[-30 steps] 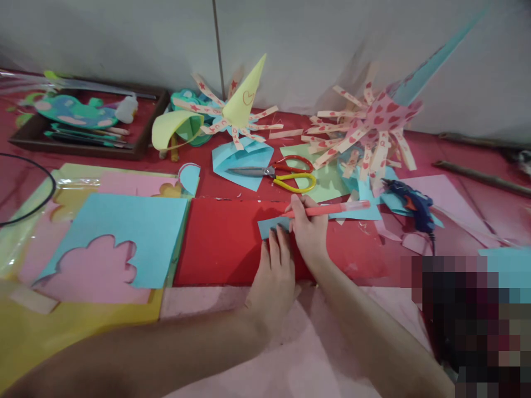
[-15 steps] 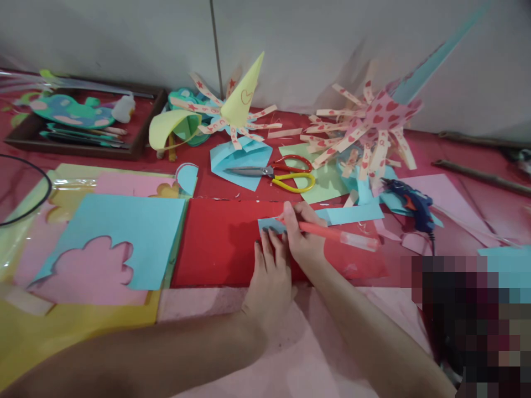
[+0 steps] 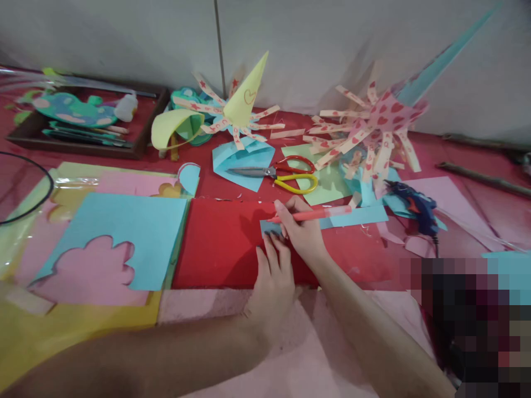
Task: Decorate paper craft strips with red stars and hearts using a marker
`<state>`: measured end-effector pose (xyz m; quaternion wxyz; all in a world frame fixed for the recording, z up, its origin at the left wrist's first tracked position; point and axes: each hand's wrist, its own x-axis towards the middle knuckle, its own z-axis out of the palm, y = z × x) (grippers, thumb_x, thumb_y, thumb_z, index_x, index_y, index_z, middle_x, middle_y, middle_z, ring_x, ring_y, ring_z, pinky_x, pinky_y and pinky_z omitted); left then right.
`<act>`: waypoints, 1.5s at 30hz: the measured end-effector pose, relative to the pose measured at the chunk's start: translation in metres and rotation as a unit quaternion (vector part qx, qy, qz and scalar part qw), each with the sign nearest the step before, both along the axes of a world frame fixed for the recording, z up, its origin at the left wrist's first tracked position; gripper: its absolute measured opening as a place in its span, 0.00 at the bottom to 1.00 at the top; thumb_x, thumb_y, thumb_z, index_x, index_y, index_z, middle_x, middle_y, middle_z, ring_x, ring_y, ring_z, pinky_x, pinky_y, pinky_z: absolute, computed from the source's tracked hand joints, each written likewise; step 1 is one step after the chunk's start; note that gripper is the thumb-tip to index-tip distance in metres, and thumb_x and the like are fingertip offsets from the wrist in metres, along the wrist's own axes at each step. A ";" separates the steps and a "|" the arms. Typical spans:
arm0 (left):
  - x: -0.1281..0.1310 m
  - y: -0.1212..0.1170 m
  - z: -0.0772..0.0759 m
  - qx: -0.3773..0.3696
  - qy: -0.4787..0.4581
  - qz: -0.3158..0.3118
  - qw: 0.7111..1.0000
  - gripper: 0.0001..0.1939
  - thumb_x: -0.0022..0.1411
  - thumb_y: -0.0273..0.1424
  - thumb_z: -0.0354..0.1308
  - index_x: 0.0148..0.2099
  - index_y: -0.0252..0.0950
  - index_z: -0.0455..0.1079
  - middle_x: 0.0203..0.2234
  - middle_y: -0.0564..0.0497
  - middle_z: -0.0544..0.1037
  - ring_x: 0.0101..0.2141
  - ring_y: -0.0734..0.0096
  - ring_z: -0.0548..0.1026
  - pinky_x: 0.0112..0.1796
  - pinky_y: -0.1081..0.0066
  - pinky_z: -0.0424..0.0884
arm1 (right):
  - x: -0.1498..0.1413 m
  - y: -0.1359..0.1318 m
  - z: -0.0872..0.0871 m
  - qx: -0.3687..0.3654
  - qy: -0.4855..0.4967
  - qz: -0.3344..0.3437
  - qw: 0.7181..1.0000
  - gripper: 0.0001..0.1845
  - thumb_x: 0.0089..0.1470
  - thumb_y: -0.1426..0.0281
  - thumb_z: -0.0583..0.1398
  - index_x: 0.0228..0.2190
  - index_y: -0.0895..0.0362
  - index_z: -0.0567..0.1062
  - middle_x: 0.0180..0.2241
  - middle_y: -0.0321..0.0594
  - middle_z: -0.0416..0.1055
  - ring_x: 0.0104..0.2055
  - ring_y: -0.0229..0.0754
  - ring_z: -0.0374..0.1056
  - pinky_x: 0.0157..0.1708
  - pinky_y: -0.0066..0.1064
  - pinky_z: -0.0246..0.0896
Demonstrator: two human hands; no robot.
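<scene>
My right hand (image 3: 301, 231) is closed around a red pen (image 3: 327, 212), its tip at the left end of a blue paper strip (image 3: 360, 216). The strip lies across a red board (image 3: 219, 243) and runs on to the right beneath that hand. With fingers stretched out, my left hand (image 3: 274, 273) presses the strip's lower left edge, fingertips just below the pen tip. Beyond both hands, scissors (image 3: 271, 172) with one red and one yellow handle rest on blue and green paper.
Cut coloured sheets (image 3: 136, 221) are stacked at left, below a brown tray (image 3: 143, 130) of brushes. Behind stand a yellow paper cone (image 3: 249, 99) and a heart-patterned paper figure (image 3: 390, 113). A glue gun (image 3: 417, 207) lies at right, near a pixelated area.
The pen's rear end has swung upward and its tip has shifted slightly left along the strip. My left hand stays pressed on the paper.
</scene>
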<state>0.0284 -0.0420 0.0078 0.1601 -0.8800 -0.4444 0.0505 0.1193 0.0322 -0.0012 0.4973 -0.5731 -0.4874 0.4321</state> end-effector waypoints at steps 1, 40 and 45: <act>0.000 -0.001 0.000 0.004 0.008 0.000 1.000 0.37 0.56 0.47 0.48 0.55 0.17 0.60 0.50 0.29 0.67 0.51 0.44 0.66 0.44 0.60 0.69 | 0.000 0.000 0.000 -0.004 -0.008 0.003 1.000 0.19 0.50 0.60 0.58 0.18 0.55 0.57 0.12 0.24 0.55 0.12 0.28 0.52 0.13 0.22 0.51; 0.003 -0.001 -0.002 0.041 0.036 -0.034 0.998 0.26 0.56 0.37 0.49 0.49 0.19 0.67 0.46 0.30 0.72 0.45 0.48 0.72 0.40 0.63 0.72 | 0.002 -0.004 -0.002 0.003 -0.116 0.020 0.993 0.18 0.52 0.65 0.56 0.16 0.55 0.57 0.12 0.27 0.56 0.16 0.31 0.55 0.19 0.25 0.54; 0.002 -0.002 -0.001 0.049 0.026 -0.043 0.998 0.23 0.57 0.30 0.47 0.49 0.18 0.67 0.45 0.29 0.72 0.44 0.47 0.72 0.38 0.62 0.73 | 0.002 -0.004 -0.002 -0.001 -0.111 0.023 0.994 0.18 0.52 0.63 0.55 0.16 0.55 0.57 0.12 0.27 0.56 0.16 0.31 0.55 0.18 0.24 0.54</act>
